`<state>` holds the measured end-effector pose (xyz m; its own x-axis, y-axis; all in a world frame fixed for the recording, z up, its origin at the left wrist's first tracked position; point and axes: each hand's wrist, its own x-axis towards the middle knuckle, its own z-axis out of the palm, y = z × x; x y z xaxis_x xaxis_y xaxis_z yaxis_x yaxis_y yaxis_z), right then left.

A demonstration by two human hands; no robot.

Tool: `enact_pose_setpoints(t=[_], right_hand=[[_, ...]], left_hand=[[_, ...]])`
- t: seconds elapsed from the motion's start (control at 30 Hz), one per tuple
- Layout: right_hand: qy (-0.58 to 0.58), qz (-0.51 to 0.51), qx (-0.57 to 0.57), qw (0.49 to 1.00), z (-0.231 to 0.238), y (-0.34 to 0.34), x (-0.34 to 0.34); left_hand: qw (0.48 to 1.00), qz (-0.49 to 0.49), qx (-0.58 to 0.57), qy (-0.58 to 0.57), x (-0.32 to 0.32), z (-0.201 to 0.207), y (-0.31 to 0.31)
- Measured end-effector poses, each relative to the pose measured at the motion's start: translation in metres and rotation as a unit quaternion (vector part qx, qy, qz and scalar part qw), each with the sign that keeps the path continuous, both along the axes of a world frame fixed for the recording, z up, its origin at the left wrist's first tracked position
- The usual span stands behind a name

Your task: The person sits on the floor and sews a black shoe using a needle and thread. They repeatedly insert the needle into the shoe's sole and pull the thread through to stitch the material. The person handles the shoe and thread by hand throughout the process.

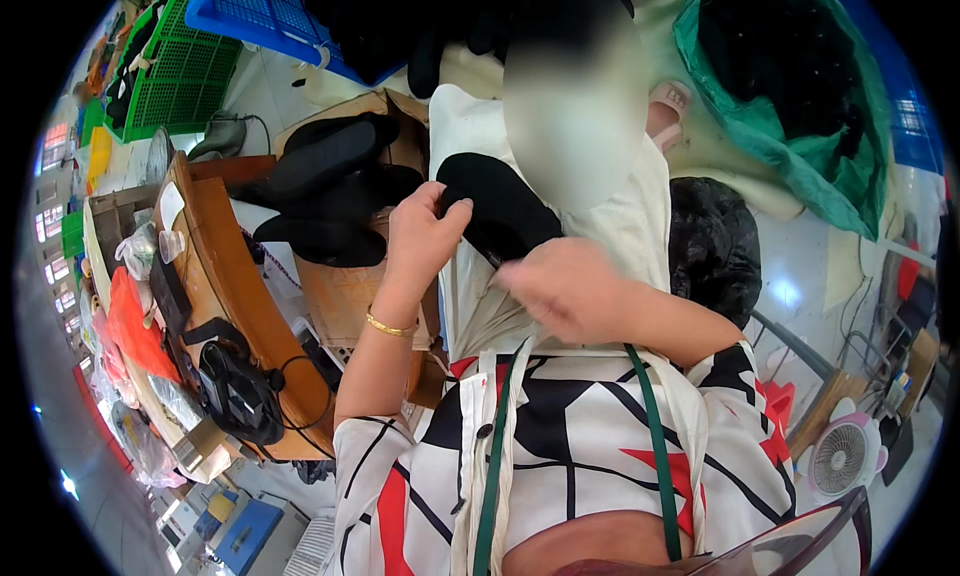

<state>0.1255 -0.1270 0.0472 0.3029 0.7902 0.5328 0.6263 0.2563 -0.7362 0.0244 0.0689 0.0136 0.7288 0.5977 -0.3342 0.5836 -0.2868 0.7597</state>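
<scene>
A black cloth shoe (495, 201) lies tilted across my lap, on the white apron (465, 116). My left hand (425, 226) grips one end of it, thumb on top and fingers closed over the edge. Close to the shoe's near edge is my right hand (570, 291), blurred by motion, with its fingers curled together. Whatever those fingers may hold is too small or smeared to make out. Several more black shoes (335, 161) are piled at the left in an open cardboard box (345, 301).
A wooden table (235, 276) stands at the left with a black strapped item (240, 391) on it. Blue (270, 16) and green crates (185, 76) are at the far left. At the right are a green sack (800, 181), a black plastic bag (712, 241) and a fan (840, 456).
</scene>
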Motion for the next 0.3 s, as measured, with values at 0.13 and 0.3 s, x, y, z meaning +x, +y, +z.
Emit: enact_pose_setpoints(t=[0.13,0.3], right_hand=[[0.344,-0.008,-0.112,0.932,-0.011,0.002,0.008],[0.381,0.028,-0.333,0.862,-0.023,0.026,0.020]], left_hand=[[0.981,0.099,-0.161,-0.043,-0.009,-0.005,-0.007],[0.969,0.129,-0.197,-0.071,-0.013,-0.008,-0.008]])
